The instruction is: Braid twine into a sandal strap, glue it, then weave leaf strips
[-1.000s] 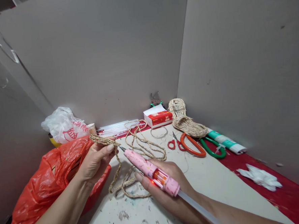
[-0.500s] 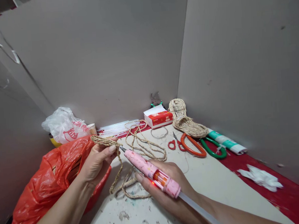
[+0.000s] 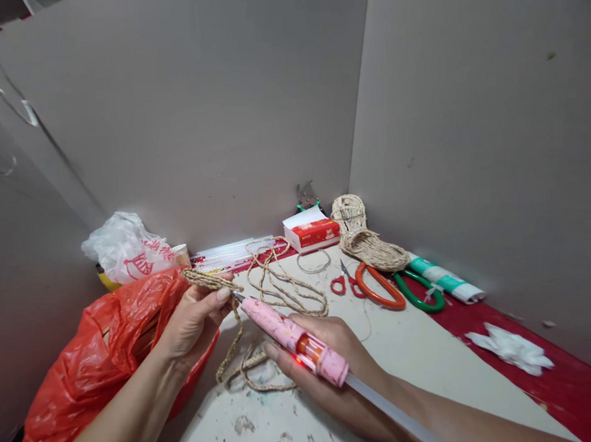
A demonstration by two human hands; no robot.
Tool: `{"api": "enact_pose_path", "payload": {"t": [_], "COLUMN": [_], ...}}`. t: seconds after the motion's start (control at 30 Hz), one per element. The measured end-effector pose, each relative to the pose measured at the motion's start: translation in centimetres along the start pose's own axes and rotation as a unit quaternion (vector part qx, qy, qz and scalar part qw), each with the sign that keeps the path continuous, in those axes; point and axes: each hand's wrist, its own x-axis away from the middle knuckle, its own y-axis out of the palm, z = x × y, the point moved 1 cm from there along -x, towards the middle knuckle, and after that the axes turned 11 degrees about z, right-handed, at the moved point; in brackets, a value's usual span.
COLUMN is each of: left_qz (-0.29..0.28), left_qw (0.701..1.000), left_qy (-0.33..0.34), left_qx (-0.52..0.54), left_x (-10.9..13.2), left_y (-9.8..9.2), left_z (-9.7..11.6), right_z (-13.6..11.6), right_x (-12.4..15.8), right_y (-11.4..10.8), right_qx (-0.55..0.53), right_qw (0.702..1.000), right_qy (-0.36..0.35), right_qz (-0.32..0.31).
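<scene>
Pinched between the thumb and fingers of my left hand (image 3: 196, 314) is a folded bundle of braided straw rope (image 3: 211, 279). My right hand (image 3: 329, 359) is wrapped round a pink hot glue gun (image 3: 276, 322), with a red light glowing on its side and a long translucent glue stick (image 3: 381, 402) out of its rear. The gun's metal tip is at the rope, close by my left thumb; whether they touch I cannot tell. From the bundle the rope hangs down and runs in loose loops (image 3: 293, 294) over the white table.
A red plastic bag (image 3: 98, 353) stands left, a white bag (image 3: 129, 248) behind it. Along the back lie glue sticks (image 3: 232, 251), a red tissue box (image 3: 313, 233) and a straw rope coil (image 3: 377, 249). Red scissors (image 3: 347, 283), orange-handled (image 3: 380, 289) and green-handled (image 3: 420, 293) tools lie right.
The glue gun and my right hand have shifted slightly left, bringing the tip a little further in beside my left thumb. My left hand keeps its pinch on the rope.
</scene>
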Motion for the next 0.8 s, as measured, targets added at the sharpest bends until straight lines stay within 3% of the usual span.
{"api": "enact_pose_path", "payload": {"t": [0.13,0.23,0.33,0.43,0.63,0.73,0.8], "left_qz": [-0.006,-0.003,0.024,0.049,0.043,0.025,0.017], "left_qw": [1.000,0.999,0.995,0.985,0.978,0.975,0.972], "left_qy": [0.012,0.039,0.095,0.154,0.164,0.161,0.164], "left_qx": [0.014,0.016,-0.016,-0.059,-0.124,-0.150,-0.166], "left_x": [0.1,0.4,0.8,1.2,1.6,1.8,2.0], "left_y": [-0.3,-0.5,-0.5,-0.2,0.2,0.2,0.3], "left_z": [1.3,2.5,3.3,3.7,3.4,3.0,2.7], "right_z": [-0.1,0.3,1.6,3.5,6.0,4.9,3.1], "right_x": [-0.8,-2.1,-3.6,-4.7,-5.6,-5.9,-5.7], "right_y": [-0.9,-2.0,-3.0,-3.6,-5.4,-6.3,-6.2], "right_qx": [0.044,0.177,0.357,0.455,0.495,0.511,0.483], "right_qw": [0.998,0.983,0.933,0.888,0.858,0.847,0.869], "right_qy": [-0.035,-0.045,-0.021,0.016,0.055,0.042,0.032], "right_qz": [-0.006,-0.015,-0.037,-0.067,-0.123,-0.138,-0.098]}}
